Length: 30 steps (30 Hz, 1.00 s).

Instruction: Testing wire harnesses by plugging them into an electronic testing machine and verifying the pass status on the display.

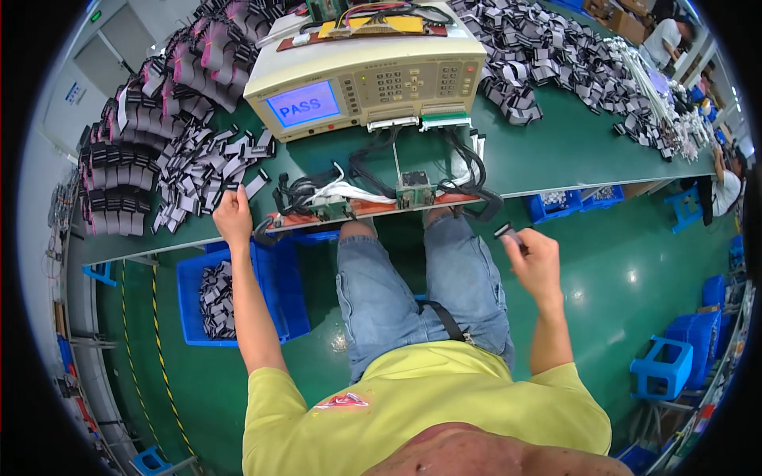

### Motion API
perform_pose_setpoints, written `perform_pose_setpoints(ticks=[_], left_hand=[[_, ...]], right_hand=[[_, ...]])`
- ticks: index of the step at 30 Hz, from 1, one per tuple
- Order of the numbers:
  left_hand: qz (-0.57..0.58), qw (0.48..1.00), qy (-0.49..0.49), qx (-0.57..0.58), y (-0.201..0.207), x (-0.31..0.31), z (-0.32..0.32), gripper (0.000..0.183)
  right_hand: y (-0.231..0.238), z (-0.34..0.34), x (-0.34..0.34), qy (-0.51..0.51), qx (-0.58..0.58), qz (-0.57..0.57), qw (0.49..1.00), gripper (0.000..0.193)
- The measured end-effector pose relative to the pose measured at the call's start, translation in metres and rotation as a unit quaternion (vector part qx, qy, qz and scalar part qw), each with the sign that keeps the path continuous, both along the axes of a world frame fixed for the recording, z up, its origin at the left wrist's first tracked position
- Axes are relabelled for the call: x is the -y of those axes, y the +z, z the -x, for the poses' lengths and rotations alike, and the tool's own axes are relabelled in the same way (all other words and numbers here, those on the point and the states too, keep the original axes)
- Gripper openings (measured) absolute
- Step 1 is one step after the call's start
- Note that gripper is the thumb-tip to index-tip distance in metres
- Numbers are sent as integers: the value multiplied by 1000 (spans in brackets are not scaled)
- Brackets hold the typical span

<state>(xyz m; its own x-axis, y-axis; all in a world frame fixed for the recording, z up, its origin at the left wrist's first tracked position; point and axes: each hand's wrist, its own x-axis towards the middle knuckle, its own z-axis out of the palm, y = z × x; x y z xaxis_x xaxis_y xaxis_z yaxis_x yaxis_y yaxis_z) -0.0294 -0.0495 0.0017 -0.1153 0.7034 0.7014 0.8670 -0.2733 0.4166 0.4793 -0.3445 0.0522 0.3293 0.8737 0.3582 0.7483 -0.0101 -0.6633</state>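
1. Head view, right hand: The right hand (538, 255) is raised in front of the table edge, to the right of the knees. Thumb and fingers are closed in a pinch on a short grey ribbon cable (506, 231); its black connector end projects beyond the fingertips, clear of the table.
2. Head view, left hand: The left hand (232, 217) is at the table edge, beside the loose cable pile (190, 186). The fingers are drawn together near a connector end; whether they have hold of it cannot be told.
3. Head view, station: The bench tester (373, 83) stands on the green table (567, 143), its screen (302, 105) lit blue with a large result word. Wiring leads from its front toward the test fixture (414, 191) at the table edge. The held cable is well apart from this fixture.
4. Head view, progress: The work appears to be repeated cable checking. Judged from the lit result, one check is probably complete, and the held cable is probably between stations. Much of the batch appears to be present as bundled cables (119, 176), the loose pile, a large right-hand heap (548, 67) and cables in the bin (216, 297). Which groups are checked and which remain cannot be confirmed.
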Motion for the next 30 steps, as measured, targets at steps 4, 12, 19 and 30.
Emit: perform_pose_setpoints(ticks=[4, 12, 19, 30], left_hand=[[-34, 997, -1, 76, -13, 1, 12, 31], [97, 992, 70, 43, -5, 5, 18, 27], [81, 993, 91, 10, -1, 3, 6, 32], [120, 987, 81, 76, -14, -14, 41, 36]], right_hand=[[21, -41, -31, -22, 164, -48, 985, 32], [35, -166, -187, -134, 190, -59, 971, 19], [17, -167, -242, -78, 169, -209, 960, 50], [-12, -48, -104, 50, -45, -191, 979, 28]])
